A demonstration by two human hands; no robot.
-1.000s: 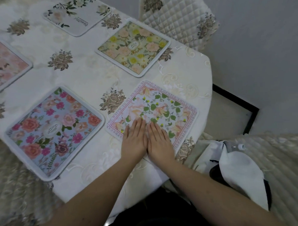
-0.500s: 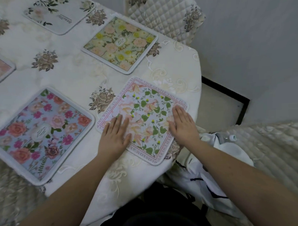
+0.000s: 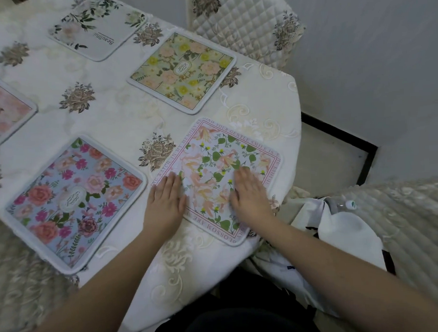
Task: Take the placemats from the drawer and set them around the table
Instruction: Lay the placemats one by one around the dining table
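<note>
Several floral placemats lie flat on the white-clothed table (image 3: 127, 124). Nearest me is a pink-bordered placemat with green leaves (image 3: 220, 151). My left hand (image 3: 165, 201) presses flat on its left edge, fingers straight. On the mat's middle right, my right hand (image 3: 248, 192) lies flat and a little blurred. A blue rose placemat (image 3: 72, 200) sits to the left, a yellow-green one (image 3: 182, 72) behind, a white one (image 3: 96, 28) at the far back, and a pink one (image 3: 5, 111) at the left edge.
A quilted chair back (image 3: 245, 23) stands behind the table's far right corner. A white bag with a bottle (image 3: 339, 226) lies on a quilted seat (image 3: 413, 208) at my right. The grey wall (image 3: 373, 73) and a dark floor strip run to the right.
My hands spread apart across the pink-bordered mat, then my right hand slid back in from its right edge toward the middle. The view shifted slightly.
</note>
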